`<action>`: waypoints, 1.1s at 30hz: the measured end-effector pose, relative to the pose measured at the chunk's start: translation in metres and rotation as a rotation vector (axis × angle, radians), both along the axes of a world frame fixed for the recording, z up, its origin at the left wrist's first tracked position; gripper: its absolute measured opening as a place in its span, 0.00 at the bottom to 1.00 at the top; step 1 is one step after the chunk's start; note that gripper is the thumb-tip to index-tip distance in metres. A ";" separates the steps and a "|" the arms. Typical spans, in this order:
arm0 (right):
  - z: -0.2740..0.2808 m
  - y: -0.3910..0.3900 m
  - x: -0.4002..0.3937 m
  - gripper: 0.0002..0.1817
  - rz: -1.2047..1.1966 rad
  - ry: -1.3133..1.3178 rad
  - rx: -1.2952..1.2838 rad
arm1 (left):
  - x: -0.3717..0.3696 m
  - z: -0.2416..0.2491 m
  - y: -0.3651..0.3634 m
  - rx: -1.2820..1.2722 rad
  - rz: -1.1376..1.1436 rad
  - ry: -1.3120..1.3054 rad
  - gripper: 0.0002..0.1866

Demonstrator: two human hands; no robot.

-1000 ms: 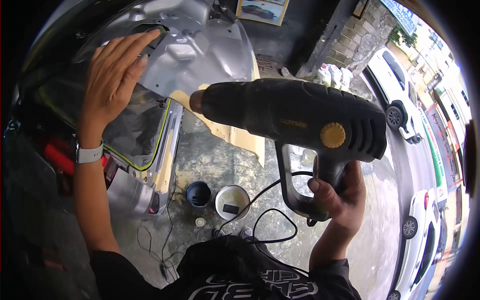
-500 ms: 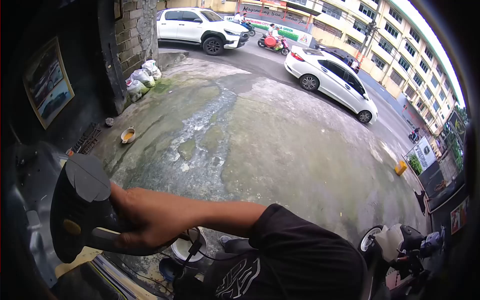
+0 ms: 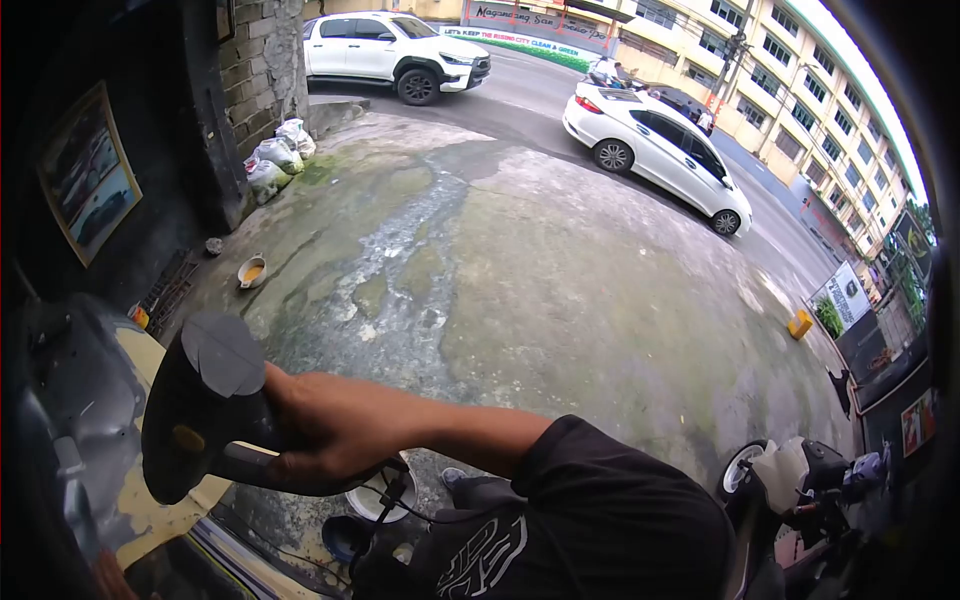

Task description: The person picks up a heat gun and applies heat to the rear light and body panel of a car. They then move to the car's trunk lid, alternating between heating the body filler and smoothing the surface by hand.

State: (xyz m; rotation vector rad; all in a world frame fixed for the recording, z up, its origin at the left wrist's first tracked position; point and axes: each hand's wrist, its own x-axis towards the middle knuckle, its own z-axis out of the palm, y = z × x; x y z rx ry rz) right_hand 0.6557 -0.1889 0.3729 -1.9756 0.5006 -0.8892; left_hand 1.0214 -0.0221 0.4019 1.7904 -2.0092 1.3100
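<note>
My right hand [image 3: 335,425] is wrapped around the handle of a black corded power tool [image 3: 195,420] with a round grey end. Its thumb lies along the lower side of the handle, and a dark cable shows below the wrist. The tool is over a car body panel [image 3: 150,500] with dark grey and cream patches at the left. What looks like part of my left hand [image 3: 112,577] shows at the dim lower left edge, its fingers not clear.
A white bucket [image 3: 385,495] and a dark bowl [image 3: 343,537] stand below my right arm. A small pot [image 3: 252,271] and filled bags [image 3: 278,160] are on the concrete. A motorcycle [image 3: 800,490] stands at the lower right. White cars [image 3: 655,135] are on the road.
My right hand and the tool have moved to the right in view, uncovering more of the cream-patched panel. A skin-coloured patch has appeared at the lower left. The motorcycles on the road have moved.
</note>
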 end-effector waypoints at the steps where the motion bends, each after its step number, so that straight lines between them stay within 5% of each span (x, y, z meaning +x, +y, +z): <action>1: -0.003 -0.002 0.003 0.43 -0.003 -0.029 -0.081 | 0.002 0.002 0.000 -0.049 -0.041 0.036 0.35; 12: 0.023 -0.007 0.037 0.51 0.127 0.047 -0.059 | 0.005 0.013 0.003 -0.161 -0.134 0.215 0.36; 14: 0.019 -0.008 0.046 0.43 0.095 -0.080 -0.178 | 0.052 0.004 0.021 0.029 0.105 0.124 0.32; 16: 0.019 -0.010 0.056 0.48 0.122 -0.123 -0.215 | 0.058 -0.006 0.017 0.003 0.014 0.280 0.39; 18: 0.038 0.001 0.050 0.44 0.035 0.121 -0.070 | 0.061 -0.006 0.017 0.028 0.034 0.273 0.40; 20: 0.011 -0.002 0.065 0.40 0.110 -0.213 -0.007 | 0.054 -0.004 0.015 -0.006 0.056 0.254 0.41; 33: -0.020 -0.001 0.023 0.38 -0.056 0.045 0.228 | 0.017 -0.019 0.004 0.134 0.169 0.123 0.36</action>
